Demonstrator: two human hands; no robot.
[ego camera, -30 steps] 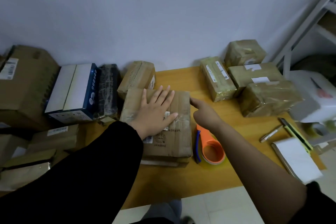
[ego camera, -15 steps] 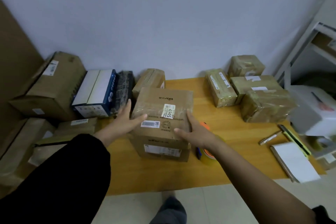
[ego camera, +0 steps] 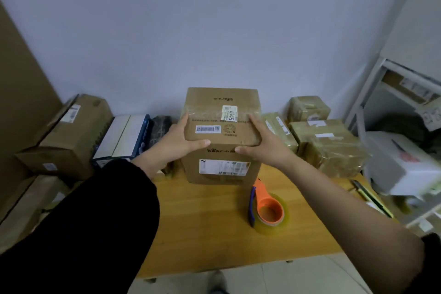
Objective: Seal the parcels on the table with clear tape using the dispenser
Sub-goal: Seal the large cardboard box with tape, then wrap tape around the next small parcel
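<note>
Gripping the upright parcel (ego camera: 222, 126) by its sides, the left hand (ego camera: 176, 144) and right hand (ego camera: 262, 147) clamp it; the dispenser (ego camera: 267, 207) lies nearer the worktop (ego camera: 202, 227) front edge.

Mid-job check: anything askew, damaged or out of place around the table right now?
Nothing looks damaged or spilled. Only the large carton at far left sits tilted; the tape dispenser lies on the table beside the cardboard box.

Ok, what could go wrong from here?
The brown cardboard box is gripped only at its sides by the left hand and right hand; it might slip or tip onto the orange tape dispenser lying just in front. Turning it could also knock the taped brown parcels close beside it.
</note>
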